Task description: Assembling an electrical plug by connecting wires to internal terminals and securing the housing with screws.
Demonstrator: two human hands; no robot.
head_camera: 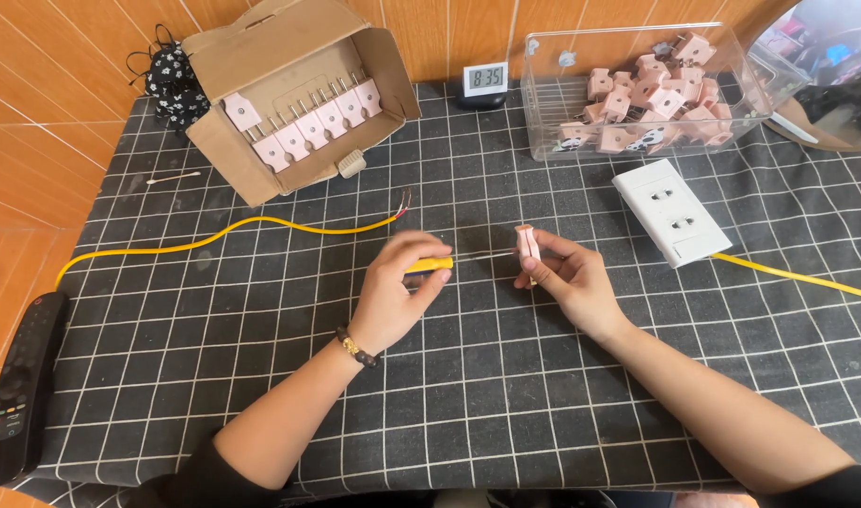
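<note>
Judging by the scene, one pink plug (527, 244) is pinched in the right hand (567, 279) while a yellow-handled screwdriver (430, 265), clamped in the left hand's (393, 296) grip, is driven into it; many plugs in the clear bin (732, 85) seem left.

Your only view comes from the head camera, looking steeply down at the tabletop (261, 376) from close above, facing the tiled wall (63, 75) at twelve o'clock.
</note>
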